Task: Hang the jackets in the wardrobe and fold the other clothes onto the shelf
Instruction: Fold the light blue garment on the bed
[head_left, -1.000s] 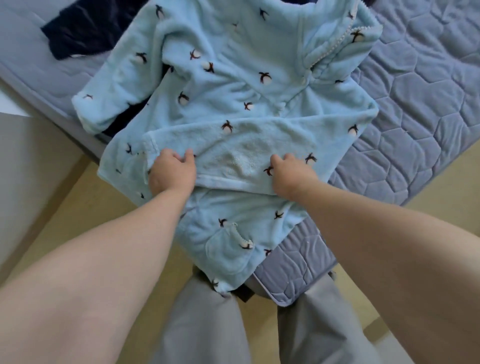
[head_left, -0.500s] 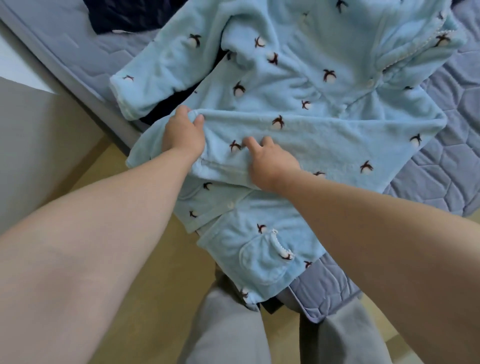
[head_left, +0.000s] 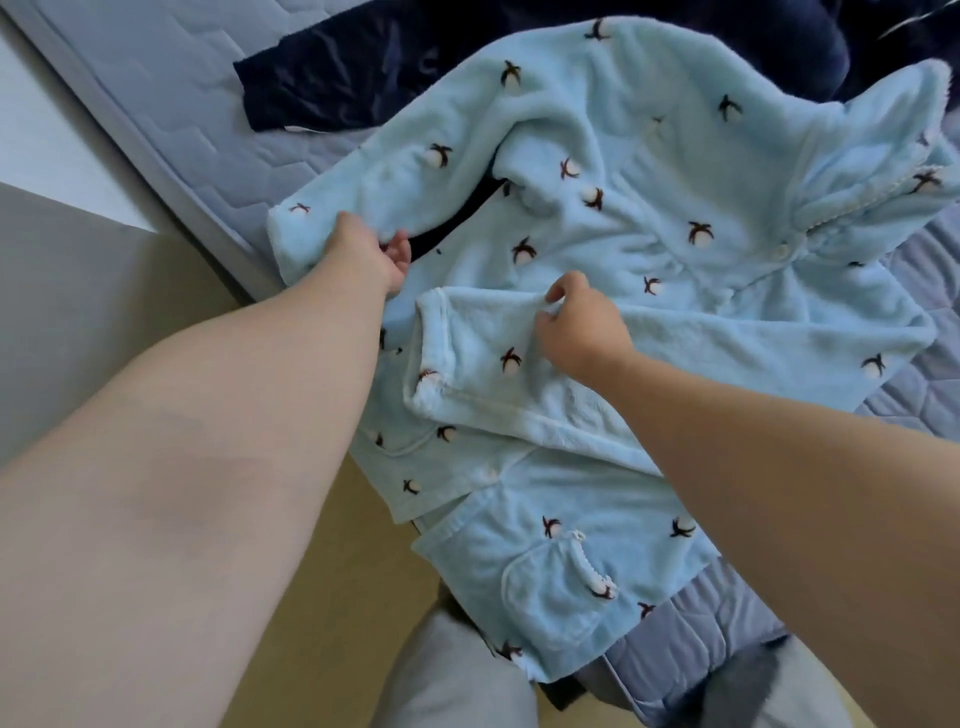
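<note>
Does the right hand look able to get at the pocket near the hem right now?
Probably yes: the pocket lies uncovered, nearer the person than the right hand, though that hand pinches the folded sleeve and would have to let go.

Left hand (head_left: 371, 254), reached far forward, seemingly grips cloth (head_left: 623, 234) while right hand (head_left: 582, 325) pinches it.

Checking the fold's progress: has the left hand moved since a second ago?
Yes. The left hand left the folded sleeve and went up-left toward the mattress edge, now gripping the other sleeve.
</note>
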